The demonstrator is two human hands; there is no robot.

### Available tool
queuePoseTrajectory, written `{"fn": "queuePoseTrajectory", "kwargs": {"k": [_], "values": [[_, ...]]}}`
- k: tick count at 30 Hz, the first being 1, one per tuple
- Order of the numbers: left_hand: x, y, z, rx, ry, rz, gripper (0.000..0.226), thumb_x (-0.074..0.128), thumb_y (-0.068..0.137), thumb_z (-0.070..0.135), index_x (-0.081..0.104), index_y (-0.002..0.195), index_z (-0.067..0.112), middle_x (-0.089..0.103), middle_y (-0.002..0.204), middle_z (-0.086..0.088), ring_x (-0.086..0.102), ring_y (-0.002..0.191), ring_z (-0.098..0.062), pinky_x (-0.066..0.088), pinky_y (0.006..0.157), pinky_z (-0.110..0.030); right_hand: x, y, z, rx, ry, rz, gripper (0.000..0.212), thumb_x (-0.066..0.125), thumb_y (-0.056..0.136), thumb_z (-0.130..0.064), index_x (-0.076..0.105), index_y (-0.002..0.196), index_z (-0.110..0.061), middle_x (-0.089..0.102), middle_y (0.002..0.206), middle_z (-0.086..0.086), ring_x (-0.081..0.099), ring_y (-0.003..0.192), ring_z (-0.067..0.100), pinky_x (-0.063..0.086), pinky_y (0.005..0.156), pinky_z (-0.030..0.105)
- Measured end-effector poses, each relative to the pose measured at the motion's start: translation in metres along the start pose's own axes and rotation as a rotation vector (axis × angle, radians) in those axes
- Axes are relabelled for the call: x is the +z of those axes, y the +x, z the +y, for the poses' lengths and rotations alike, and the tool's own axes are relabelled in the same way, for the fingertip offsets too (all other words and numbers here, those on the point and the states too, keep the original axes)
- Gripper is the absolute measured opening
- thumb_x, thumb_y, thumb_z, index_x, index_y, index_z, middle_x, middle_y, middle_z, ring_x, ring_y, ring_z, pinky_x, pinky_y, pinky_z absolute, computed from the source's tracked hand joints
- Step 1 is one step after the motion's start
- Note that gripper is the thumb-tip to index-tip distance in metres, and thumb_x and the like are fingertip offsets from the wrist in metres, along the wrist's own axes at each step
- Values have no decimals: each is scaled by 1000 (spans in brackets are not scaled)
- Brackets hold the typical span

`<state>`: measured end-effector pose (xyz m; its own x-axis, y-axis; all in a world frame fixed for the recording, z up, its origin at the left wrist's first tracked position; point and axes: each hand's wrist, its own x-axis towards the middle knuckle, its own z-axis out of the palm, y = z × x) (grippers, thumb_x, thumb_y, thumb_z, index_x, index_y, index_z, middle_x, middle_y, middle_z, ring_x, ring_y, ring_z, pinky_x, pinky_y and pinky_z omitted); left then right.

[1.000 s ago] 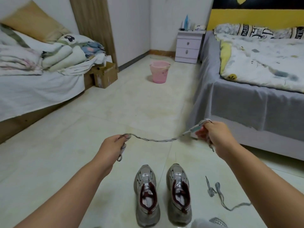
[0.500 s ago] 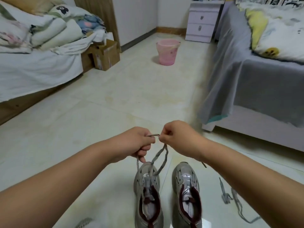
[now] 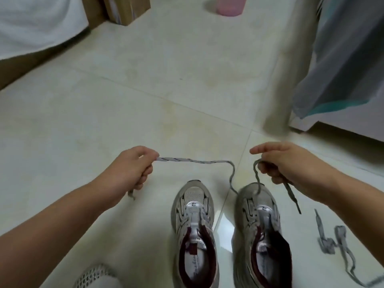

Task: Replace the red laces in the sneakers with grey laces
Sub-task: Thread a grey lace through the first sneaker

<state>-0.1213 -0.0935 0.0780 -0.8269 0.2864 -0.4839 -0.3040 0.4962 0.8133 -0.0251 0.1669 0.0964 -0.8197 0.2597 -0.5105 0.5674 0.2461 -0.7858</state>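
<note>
Two grey sneakers with dark red lining stand side by side on the floor, the left sneaker and the right sneaker, both without laces. A grey lace stretches between my hands above their toes and sags onto the right sneaker's toe. My left hand grips one end, whose tip hangs below the fist. My right hand holds the other end with curled fingers, the tip dangling beside the wrist. A second grey lace lies loose on the floor to the right.
A grey bedsheet hangs over a bed frame at the right. A white sheet covers another bed at the upper left, next to a cardboard box. A pink bucket stands at the far end. A mesh object shows at the bottom.
My hands, close together half a second ago, have moved apart, pulling the grey lace out sideways over the sneakers. The view has tilted further down.
</note>
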Motion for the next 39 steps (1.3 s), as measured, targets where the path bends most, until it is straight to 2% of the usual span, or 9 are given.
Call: {"fn": "queuePoseTrajectory", "kwargs": {"k": [5, 9, 13, 20, 22, 25, 29, 35, 39], "values": [[30, 11, -2, 262, 385, -193, 48, 56, 89, 18, 39, 121, 49, 55, 69, 9, 51, 64, -6, 39, 63, -16, 45, 12, -7, -203, -252, -261, 15, 43, 94, -6, 52, 97, -18, 61, 65, -1, 40, 51, 10, 32, 45, 17], [46, 20, -1, 291, 420, -362, 30, 61, 85, 17, 63, 74, 45, 63, 65, 12, 52, 64, 1, 39, 64, -12, 72, 25, -22, -295, -216, -355, 11, 51, 91, -7, 50, 92, -18, 59, 62, -2, 41, 42, -1, 34, 44, 12], [36, 29, -7, 262, 528, -98, 26, 54, 90, 22, 63, 66, 22, 50, 55, 6, 41, 50, -3, 34, 54, -22, 75, 36, -9, -301, -520, -301, 14, 51, 93, -17, 62, 97, -10, 61, 72, 0, 47, 52, 3, 34, 47, 13], [14, 12, 13, 386, 992, 187, 25, 55, 85, 44, 60, 68, 26, 55, 64, 6, 43, 59, -7, 26, 50, -22, 77, 24, 14, -269, -965, -291, 38, 33, 99, -37, 64, 103, -15, 47, 83, 1, 49, 87, 21, 35, 70, 29], [19, 9, 8, 398, 1133, 205, 33, 49, 87, 47, 58, 68, 23, 53, 63, 5, 44, 60, -12, 23, 48, -22, 78, 29, 18, -243, -918, -318, 34, 38, 98, -34, 65, 99, -12, 48, 75, -1, 51, 76, 17, 38, 65, 24], [30, 12, -9, 342, 1096, 135, 37, 49, 88, 45, 51, 60, 21, 50, 57, 6, 46, 60, -13, 24, 48, -23, 80, 42, 36, -41, -498, -331, 23, 51, 94, -20, 64, 84, -4, 56, 68, 4, 49, 52, 8, 40, 48, 9], [45, 27, -42, 265, 917, 0, 30, 54, 88, 36, 52, 62, 22, 46, 57, 8, 43, 60, -10, 27, 51, -24, 85, 50, 62, 153, 6, -314, 8, 60, 85, 6, 57, 79, 2, 55, 46, 2, 52, 38, 8, 54, 48, 20], [69, 35, -77, 205, 786, -79, 34, 57, 85, 25, 41, 55, 26, 41, 55, 9, 37, 52, -4, 26, 50, -21, 101, 55, 80, 14, -345, -192, 18, 63, 83, -11, 68, 72, 2, 65, 63, 12, 58, 60, 18, 53, 73, 31], [81, 35, -85, 151, 757, -148, 19, 60, 79, 19, 53, 62, 25, 53, 67, 10, 54, 73, -10, 46, 69, -28, 109, 56, 81, -107, -508, -151, 20, 57, 86, -14, 67, 81, 2, 68, 81, 21, 62, 76, 30, 49, 72, 32]]}}
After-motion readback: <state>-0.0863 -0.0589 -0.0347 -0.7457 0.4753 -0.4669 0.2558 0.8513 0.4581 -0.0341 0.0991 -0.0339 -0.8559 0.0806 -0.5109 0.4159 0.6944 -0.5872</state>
